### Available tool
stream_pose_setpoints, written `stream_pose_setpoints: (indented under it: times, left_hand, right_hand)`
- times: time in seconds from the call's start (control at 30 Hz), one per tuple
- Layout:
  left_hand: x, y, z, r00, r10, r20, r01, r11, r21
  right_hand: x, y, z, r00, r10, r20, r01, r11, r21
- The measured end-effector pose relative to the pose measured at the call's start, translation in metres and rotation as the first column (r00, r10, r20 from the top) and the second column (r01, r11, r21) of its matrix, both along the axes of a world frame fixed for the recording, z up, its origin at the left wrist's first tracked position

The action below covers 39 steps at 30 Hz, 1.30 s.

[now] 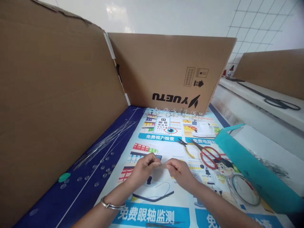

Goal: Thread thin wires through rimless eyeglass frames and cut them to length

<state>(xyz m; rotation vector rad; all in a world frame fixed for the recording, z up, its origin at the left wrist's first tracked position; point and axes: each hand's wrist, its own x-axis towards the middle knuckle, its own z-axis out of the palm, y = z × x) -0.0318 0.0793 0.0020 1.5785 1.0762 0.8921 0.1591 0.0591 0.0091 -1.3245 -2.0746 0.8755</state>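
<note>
My left hand and my right hand come close together over the printed sheet, both pinched shut. A small, pale, see-through bit shows between their fingertips; it is too small to name, and I cannot tell which hand grips it. Just below, a thin curved line like wire shows over the print; whether it joins the fingers is unclear. Beyond my right hand lie yellow-handled pliers and red-handled scissors, jaws and blades pointing away from me.
Long thin wires and several clear discs lie on the blue surface at left, near a green disc. Cardboard panels stand behind and left. At right, a teal-sided box holds tangled wire pieces; a wire coil lies nearby.
</note>
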Motion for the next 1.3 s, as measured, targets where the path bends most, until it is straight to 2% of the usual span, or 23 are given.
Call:
stream_pose_setpoints:
  times: [0.1, 0.27, 0.43, 0.57, 0.73, 0.8, 0.87, 0.93, 1.03, 1.13, 1.23, 1.3]
  left_hand:
    - [0.001, 0.001, -0.005, 0.999, -0.011, 0.033, 0.012, 0.999, -0.033]
    - [0.002, 0.001, -0.004, 0.999, -0.032, -0.014, 0.032, 0.999, 0.029]
    - [0.002, 0.004, -0.001, 0.997, -0.053, -0.057, 0.058, 0.995, 0.077]
    - [0.000, 0.005, -0.005, 0.995, -0.045, -0.092, 0.052, 0.996, 0.077]
    - [-0.001, 0.004, -0.007, 0.991, -0.070, -0.115, 0.079, 0.994, 0.072]
    - [-0.002, 0.003, -0.005, 0.990, -0.080, -0.115, 0.089, 0.994, 0.070]
    - [-0.002, 0.003, -0.004, 0.990, -0.084, -0.113, 0.093, 0.993, 0.070]
    - [-0.002, 0.003, -0.003, 0.991, -0.082, -0.110, 0.090, 0.993, 0.073]
    - [-0.002, 0.003, -0.004, 0.993, -0.066, -0.101, 0.074, 0.994, 0.076]
    - [-0.001, 0.003, -0.005, 0.996, -0.039, -0.080, 0.044, 0.997, 0.071]
    - [-0.001, 0.003, -0.005, 0.999, -0.015, -0.047, 0.017, 0.998, 0.056]
    - [-0.001, 0.003, -0.004, 1.000, -0.006, -0.024, 0.007, 0.999, 0.039]
  right_hand:
    - [-0.001, 0.001, 0.000, 1.000, -0.015, 0.009, 0.015, 1.000, -0.011]
    - [0.015, 0.004, 0.008, 0.991, -0.033, 0.129, 0.032, 0.999, 0.008]
    - [0.041, -0.022, 0.022, 0.963, -0.060, 0.261, 0.048, 0.997, 0.052]
    - [0.051, -0.050, 0.022, 0.898, -0.039, 0.437, 0.002, 0.997, 0.083]
    - [0.050, -0.076, 0.024, 0.783, -0.112, 0.612, -0.033, 0.975, 0.222]
    - [0.042, -0.089, 0.030, 0.784, -0.068, 0.616, -0.068, 0.978, 0.195]
    - [0.031, -0.103, 0.036, 0.815, 0.045, 0.578, -0.128, 0.986, 0.104]
    - [0.019, -0.114, 0.041, 0.805, 0.148, 0.574, -0.204, 0.978, 0.034]
    - [0.002, -0.119, 0.045, 0.730, 0.240, 0.640, -0.312, 0.950, 0.000]
    - [-0.010, -0.115, 0.045, 0.625, 0.326, 0.710, -0.452, 0.892, -0.011]
    - [-0.018, -0.111, 0.036, 0.529, 0.375, 0.762, -0.577, 0.817, -0.002]
    - [-0.023, -0.111, 0.026, 0.508, 0.371, 0.777, -0.616, 0.787, 0.027]
